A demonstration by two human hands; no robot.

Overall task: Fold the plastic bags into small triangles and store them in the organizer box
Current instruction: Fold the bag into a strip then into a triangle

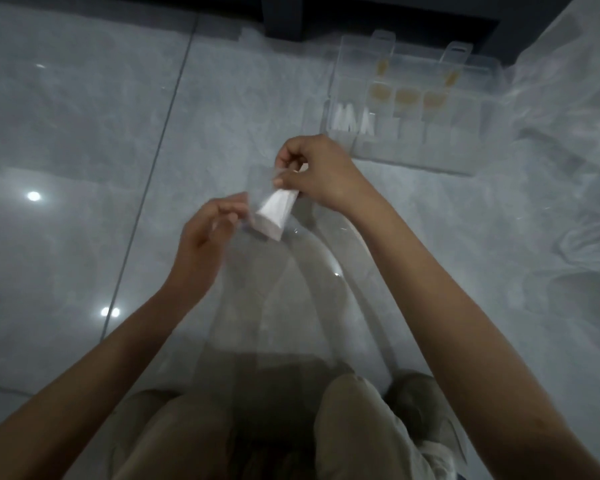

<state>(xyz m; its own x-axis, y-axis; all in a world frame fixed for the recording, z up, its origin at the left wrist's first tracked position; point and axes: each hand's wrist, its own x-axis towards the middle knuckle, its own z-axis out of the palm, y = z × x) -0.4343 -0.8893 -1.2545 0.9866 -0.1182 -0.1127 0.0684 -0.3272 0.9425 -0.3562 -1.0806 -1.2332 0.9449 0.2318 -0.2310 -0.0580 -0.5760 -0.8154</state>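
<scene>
A clear plastic bag (274, 213), folded at its far end into a thick whitish wedge, is held mid-air, its thin tail trailing nearer. The wedge's tip is pinched by the right hand (321, 174). The left hand (205, 226) is half curled just beside it; a grip cannot be told. A clear organizer box (430, 157) lies far right on glossy tiles (84, 133).

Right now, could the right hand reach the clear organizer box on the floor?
Probably yes: the organizer box lies just beyond the right hand, nothing visibly between them, though its fingers are pinching the folded bag.
</scene>
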